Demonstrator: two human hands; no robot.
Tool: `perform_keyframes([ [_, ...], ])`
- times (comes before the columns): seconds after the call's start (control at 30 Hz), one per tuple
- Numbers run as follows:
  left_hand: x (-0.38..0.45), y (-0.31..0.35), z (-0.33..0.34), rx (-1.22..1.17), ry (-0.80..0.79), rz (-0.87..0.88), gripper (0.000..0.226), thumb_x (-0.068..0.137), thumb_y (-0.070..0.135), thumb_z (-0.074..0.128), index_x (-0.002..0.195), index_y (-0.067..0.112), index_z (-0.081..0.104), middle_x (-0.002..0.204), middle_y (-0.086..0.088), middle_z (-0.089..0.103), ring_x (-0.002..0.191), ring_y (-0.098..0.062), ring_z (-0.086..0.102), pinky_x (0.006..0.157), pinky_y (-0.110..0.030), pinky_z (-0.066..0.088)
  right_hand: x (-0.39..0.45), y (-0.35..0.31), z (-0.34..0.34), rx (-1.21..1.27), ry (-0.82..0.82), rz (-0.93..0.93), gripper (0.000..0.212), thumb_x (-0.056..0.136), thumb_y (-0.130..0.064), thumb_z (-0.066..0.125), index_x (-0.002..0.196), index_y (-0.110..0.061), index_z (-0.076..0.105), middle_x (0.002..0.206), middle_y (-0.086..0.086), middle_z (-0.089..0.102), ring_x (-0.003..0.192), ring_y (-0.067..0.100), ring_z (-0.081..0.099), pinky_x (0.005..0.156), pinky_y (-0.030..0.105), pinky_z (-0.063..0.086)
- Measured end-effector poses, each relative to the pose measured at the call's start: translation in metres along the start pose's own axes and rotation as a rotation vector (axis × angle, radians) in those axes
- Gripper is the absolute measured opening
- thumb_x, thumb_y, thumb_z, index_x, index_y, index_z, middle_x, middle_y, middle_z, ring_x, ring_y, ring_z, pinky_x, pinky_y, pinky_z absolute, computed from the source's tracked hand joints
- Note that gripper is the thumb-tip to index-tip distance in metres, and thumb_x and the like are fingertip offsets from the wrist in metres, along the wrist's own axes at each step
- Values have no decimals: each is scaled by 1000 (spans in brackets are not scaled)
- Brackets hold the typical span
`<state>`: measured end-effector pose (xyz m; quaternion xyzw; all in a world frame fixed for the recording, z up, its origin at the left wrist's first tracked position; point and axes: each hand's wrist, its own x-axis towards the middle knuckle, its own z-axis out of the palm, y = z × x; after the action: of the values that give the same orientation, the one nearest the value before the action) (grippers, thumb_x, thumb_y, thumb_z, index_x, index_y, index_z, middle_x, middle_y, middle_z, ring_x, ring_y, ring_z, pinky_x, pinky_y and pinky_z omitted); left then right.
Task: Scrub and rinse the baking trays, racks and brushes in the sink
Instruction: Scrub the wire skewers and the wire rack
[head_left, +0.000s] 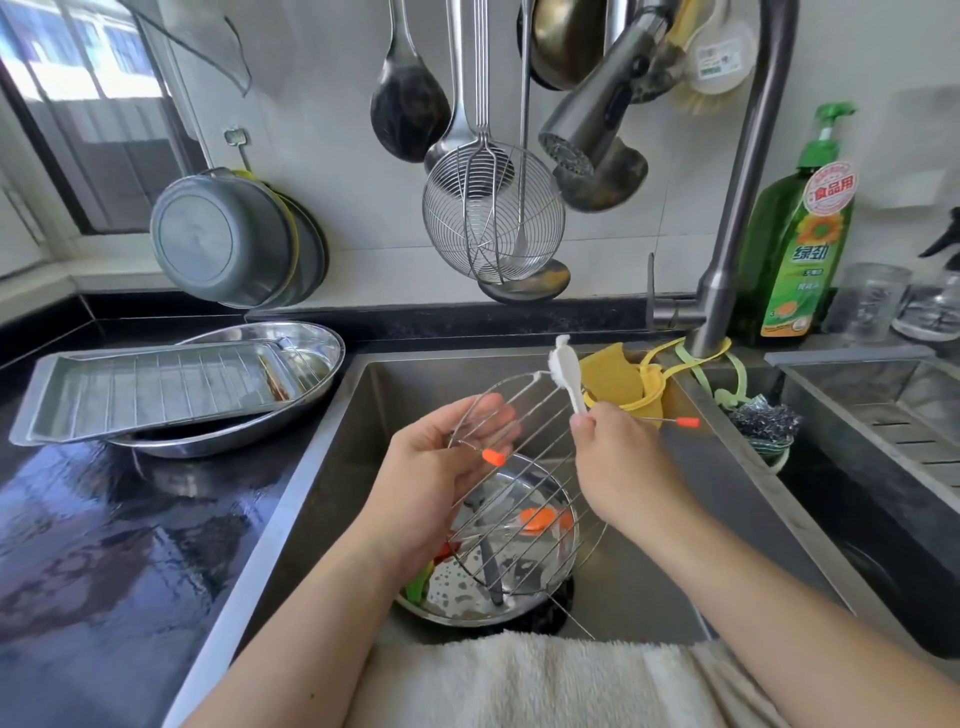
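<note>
**A:** What do the hands hold, centre frame, over the sink (332, 447)?

**B:** The right hand (613, 457) has its fingers curled tight round the handle of a white brush (566, 374). The left hand (441, 467) cradles the round wire rack (519, 499), fingers half-open behind its upper-left rim.

**A:** And the brush's line against the rack?

**B:** It points up and left from the right fist, its bristles at the rack's top edge, which tilts away toward the tap. The right hand is plainly the working one; a stroke would likely run down along the wires.

**A:** The rest of the washing?

**B:** A steel bowl (467, 608) sits beneath the rack; a tray (62, 410) waits on the counter at left.
</note>
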<state>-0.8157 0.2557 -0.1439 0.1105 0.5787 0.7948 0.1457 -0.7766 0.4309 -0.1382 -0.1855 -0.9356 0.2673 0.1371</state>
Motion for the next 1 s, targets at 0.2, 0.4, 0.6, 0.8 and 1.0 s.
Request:
perform_keyframes([
  [0.2, -1, 2, -1, 30, 25, -17, 56, 96, -21, 38, 125, 14, 70, 122, -9, 76, 112, -27, 74, 86, -48, 62, -8, -10, 0, 98, 24, -97, 29, 110, -34, 31, 92, -16, 47, 78, 0, 52, 65, 14, 46, 52, 32, 30],
  [0.4, -3, 7, 0, -67, 57, -16, 53, 99, -16, 36, 128, 16, 67, 124, -8, 75, 112, -29, 74, 87, -57, 62, 3, 5, 2, 82, -37, 99, 31, 111, -32, 28, 98, -12, 49, 94, 5, 52, 82, 25, 45, 70, 35, 31],
  [0.6, -3, 10, -3, -105, 39, -46, 59, 102, -14, 32, 133, 24, 65, 127, -9, 74, 112, -32, 73, 89, -52, 62, -6, -6, 6, 153, -88, -55, 32, 110, -34, 32, 90, -17, 50, 79, 1, 53, 69, 18, 48, 57, 35, 33],
  [0.8, -4, 7, 2, -79, 16, -82, 58, 102, -13, 35, 133, 25, 66, 125, -10, 74, 109, -33, 74, 88, -52, 63, 2, 1, 2, 291, 5, 108, 36, 110, -31, 30, 102, -9, 58, 93, 10, 62, 80, 27, 55, 63, 34, 38],
  [1.0, -3, 9, -5, -125, 23, -67, 45, 109, 5, 39, 135, 32, 64, 122, -9, 75, 113, -27, 73, 99, -52, 55, -17, -12, 10, 141, -292, -183, 31, 110, -32, 37, 82, -23, 47, 76, -1, 54, 61, 14, 46, 50, 28, 32],
])
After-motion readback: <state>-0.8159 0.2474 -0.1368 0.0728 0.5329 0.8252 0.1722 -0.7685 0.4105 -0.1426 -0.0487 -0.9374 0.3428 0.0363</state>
